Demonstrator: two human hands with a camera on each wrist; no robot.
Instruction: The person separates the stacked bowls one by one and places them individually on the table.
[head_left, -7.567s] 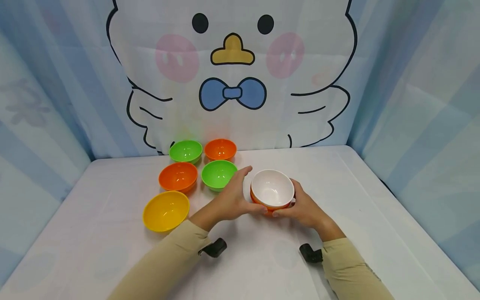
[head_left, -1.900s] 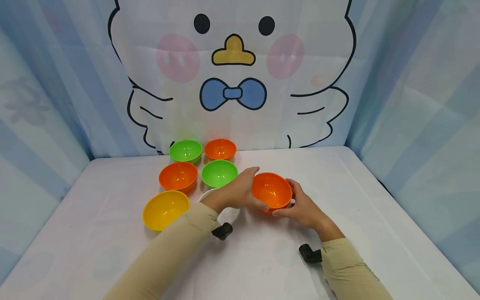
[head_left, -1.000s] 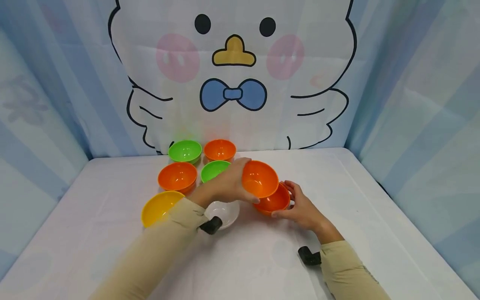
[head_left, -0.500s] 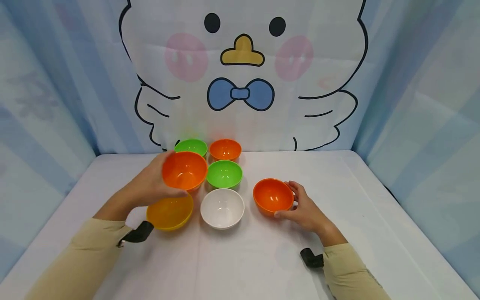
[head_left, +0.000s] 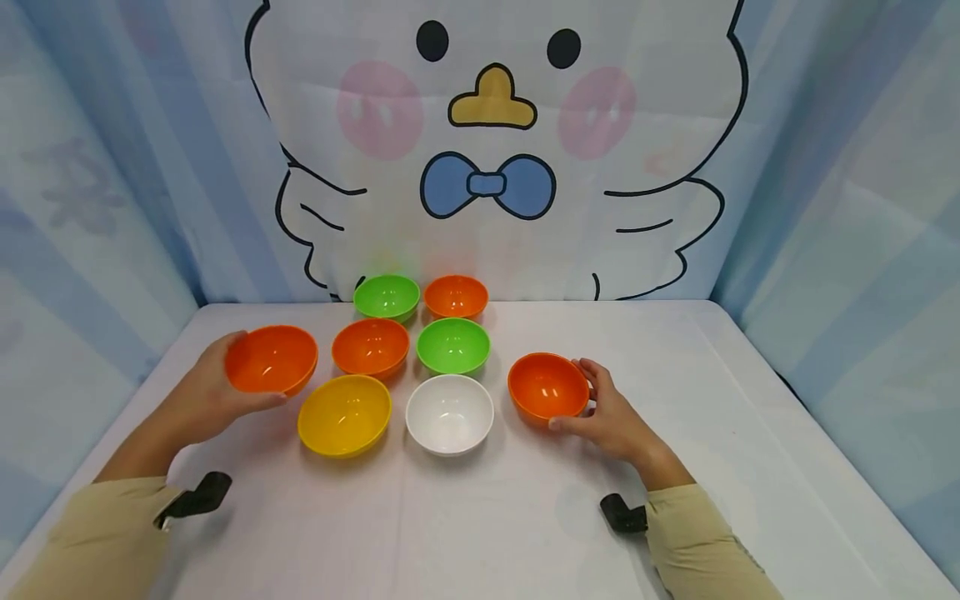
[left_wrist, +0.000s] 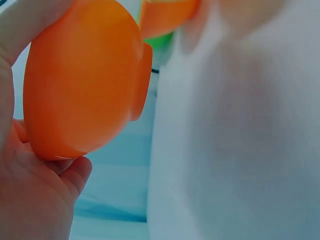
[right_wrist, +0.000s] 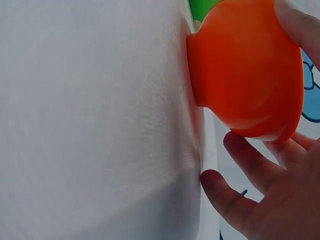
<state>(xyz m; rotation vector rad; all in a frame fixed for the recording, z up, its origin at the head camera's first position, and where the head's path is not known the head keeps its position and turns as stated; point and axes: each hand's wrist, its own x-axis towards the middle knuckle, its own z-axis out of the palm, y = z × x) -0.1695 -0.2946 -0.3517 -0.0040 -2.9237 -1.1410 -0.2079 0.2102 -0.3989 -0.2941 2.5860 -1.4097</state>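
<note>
At the left of the head view, my left hand grips an orange bowl by its side, thumb at the near rim. In the left wrist view that bowl's foot is held above the white table. My right hand holds a second orange bowl between thumb and fingers. The right wrist view has this bowl's base right at the tabletop. Both bowls stand mouth up. Between the hands are a white bowl and a yellow bowl.
Behind the white and yellow bowls stand an orange bowl and a green bowl. Further back, near the printed curtain, are another green bowl and a small orange bowl. The white table spreads in front.
The white bowl, earlier on the orange stack, now sits beside the yellow one. My left hand lifted the top orange bowl off the stack and carried it left; my right hand stayed on the lower one.
</note>
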